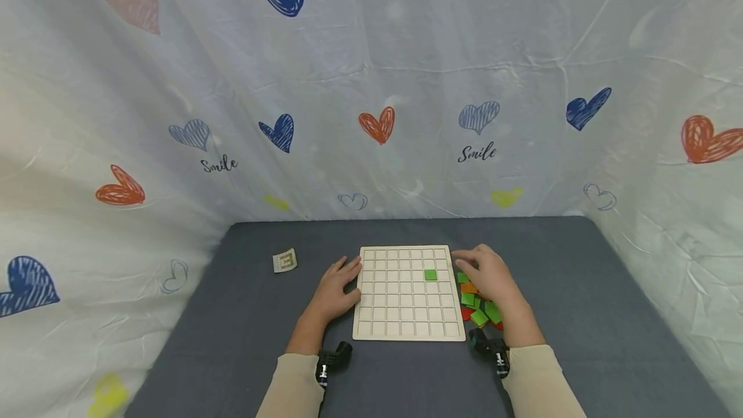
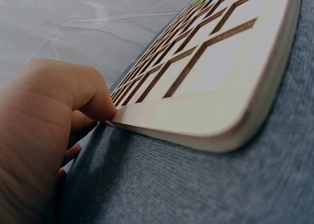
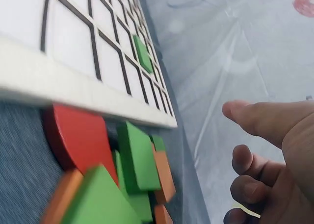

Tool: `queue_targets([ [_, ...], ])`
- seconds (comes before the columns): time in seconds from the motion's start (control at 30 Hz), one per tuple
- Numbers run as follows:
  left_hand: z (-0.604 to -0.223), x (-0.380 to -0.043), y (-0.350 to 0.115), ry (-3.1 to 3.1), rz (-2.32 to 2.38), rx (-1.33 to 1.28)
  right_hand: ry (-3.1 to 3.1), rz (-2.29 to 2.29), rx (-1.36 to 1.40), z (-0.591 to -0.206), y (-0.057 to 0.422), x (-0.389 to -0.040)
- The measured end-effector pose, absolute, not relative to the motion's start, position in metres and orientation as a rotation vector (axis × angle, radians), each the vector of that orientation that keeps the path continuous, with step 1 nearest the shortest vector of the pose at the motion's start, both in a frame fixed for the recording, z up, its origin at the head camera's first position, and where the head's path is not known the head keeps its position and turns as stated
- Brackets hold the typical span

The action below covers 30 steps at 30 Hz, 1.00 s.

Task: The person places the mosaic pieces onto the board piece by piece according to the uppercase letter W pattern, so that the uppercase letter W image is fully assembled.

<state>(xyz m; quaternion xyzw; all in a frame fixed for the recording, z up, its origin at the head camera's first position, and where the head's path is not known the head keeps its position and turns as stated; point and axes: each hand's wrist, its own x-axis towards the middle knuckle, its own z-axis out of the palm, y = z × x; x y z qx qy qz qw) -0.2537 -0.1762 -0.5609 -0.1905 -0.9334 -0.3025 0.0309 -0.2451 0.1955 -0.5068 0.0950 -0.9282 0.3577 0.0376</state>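
A pale wooden grid board [image 1: 409, 293] lies on the table with one green square tile [image 1: 431, 275] in a cell toward its upper right. My left hand [image 1: 335, 295] rests at the board's left edge. In the left wrist view the thumb [image 2: 100, 94] touches the rim, and the other fingers are partly hidden behind it. Beside the board's right edge lies a loose pile of green, orange and red tiles [image 1: 478, 318]. Above that pile hovers my right hand [image 1: 490, 276], its fingers loosely bent. No tile shows between thumb and fingers [image 3: 250, 187] in the right wrist view.
A small pale printed piece [image 1: 284, 260] lies on the dark grey table [image 1: 249, 315], left of the board. Behind the table hangs a white curtain [image 1: 325, 173] with printed hearts. Each wrist wears a black camera [image 1: 335, 357].
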Motion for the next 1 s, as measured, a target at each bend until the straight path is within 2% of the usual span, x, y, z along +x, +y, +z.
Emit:
queue_targets([
  [0.5, -0.563, -0.254, -0.177, -2.880, -0.928, -0.595, -2.993, 1.348, 0.227, -0.514, 0.243, -0.242],
  [1.0, -0.562, -0.255, -0.176, -2.885, -0.922, -0.584, -3.048, 1.461, 0.172, -0.526, 0.242, -0.243],
])
